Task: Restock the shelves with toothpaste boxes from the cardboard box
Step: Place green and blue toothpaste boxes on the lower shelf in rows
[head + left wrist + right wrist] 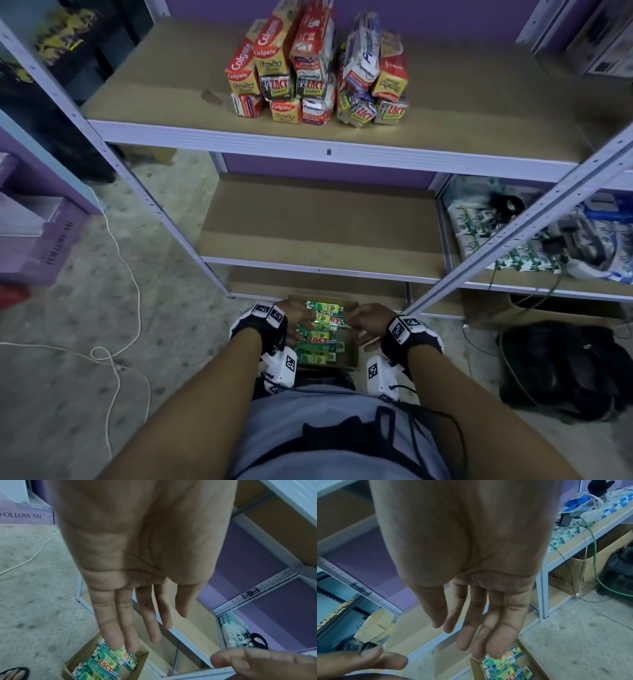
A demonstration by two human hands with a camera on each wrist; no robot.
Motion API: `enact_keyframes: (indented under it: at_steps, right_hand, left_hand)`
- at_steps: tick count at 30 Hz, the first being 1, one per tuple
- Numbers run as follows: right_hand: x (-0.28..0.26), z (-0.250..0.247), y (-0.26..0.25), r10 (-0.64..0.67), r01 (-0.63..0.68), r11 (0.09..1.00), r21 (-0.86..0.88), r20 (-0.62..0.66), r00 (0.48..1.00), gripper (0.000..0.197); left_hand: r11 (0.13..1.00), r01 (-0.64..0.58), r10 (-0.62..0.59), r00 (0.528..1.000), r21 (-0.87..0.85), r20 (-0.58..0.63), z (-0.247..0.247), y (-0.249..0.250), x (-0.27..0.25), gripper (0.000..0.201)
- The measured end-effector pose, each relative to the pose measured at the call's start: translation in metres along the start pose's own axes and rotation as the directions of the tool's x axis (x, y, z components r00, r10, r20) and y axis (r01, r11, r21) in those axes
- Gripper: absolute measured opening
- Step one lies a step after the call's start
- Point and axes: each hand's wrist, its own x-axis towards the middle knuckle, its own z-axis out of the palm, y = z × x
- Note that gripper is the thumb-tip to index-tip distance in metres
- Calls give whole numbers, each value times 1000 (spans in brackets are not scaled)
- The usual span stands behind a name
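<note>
From the head camera, the cardboard box (349,356) of green Zact toothpaste boxes (317,337) sat on the floor before the shelves (322,144), left hand (295,320) and right hand (366,323) above it. Left wrist: fingers (111,628) straight, empty, over the box. Right wrist: fingers (501,632) straight, empty.

A pile of toothpaste boxes (317,68) sits on the upper shelf (205,135). The cardboard box (352,349) lies on the floor (85,274) before the shelving, more boxes inside.
</note>
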Motion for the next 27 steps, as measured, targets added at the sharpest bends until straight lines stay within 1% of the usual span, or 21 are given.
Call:
enact_keyframes:
  at_steps: [2,4,6,8,11,13,15,17,20,24,26,27]
  right_hand:
    - [7,2,7,14,-15,1000,20,4,1000,11]
    - [15,2,12,45,-46,998,50,17,999,13]
    - [27,1,19,43,-43,999,31,7,999,20]
    - [36,2,23,28,-27,999,42,-21,999,25]
    - [51,4,28,59,-61,987,146,17,998,31]
    - [66,2,33,67,-68,994,88,7,998,25]
    - [84,1,37,50,-50,999,16,-9,999,24]
    - [104,0,43,46,-46,999,-10,-7,999,22]
    - [136,-2,50,69,-68,997,-25,15,998,18]
    - [187,-4,55,52,-53,997,-58,-13,999,16]
    - [212,-5,56,42,-43,997,-59,-18,999,10]
    - [225,-5,57,51,-51,997,-54,-1,999,8]
  left_hand:
    - [999,3,-4,1000,-37,-9,-1,-1,5,36]
    - [998,9,-9,1000,-68,-8,-3,-1,10,23]
    - [998,6,-7,1000,-69,-7,-5,-2,17,14]
    - [997,8,-9,1000,-75,-11,-7,-5,26,12]
    - [997,20,-22,999,-70,-23,-9,-12,44,10]
    - [994,47,-48,999,-95,-15,-11,-15,58,13]
    - [983,85,-82,996,-164,29,-13,-18,75,18]
    - [973,111,-105,994,-203,40,-14,-22,90,24]
    - [972,105,-104,994,-210,17,-15,-31,116,23]
    - [973,74,-78,997,-218,-11,-14,-45,156,15]
    - [965,64,-73,997,-255,-28,-14,-53,179,16]
    - [960,63,-74,997,-273,-29,-14,-56,192,16]
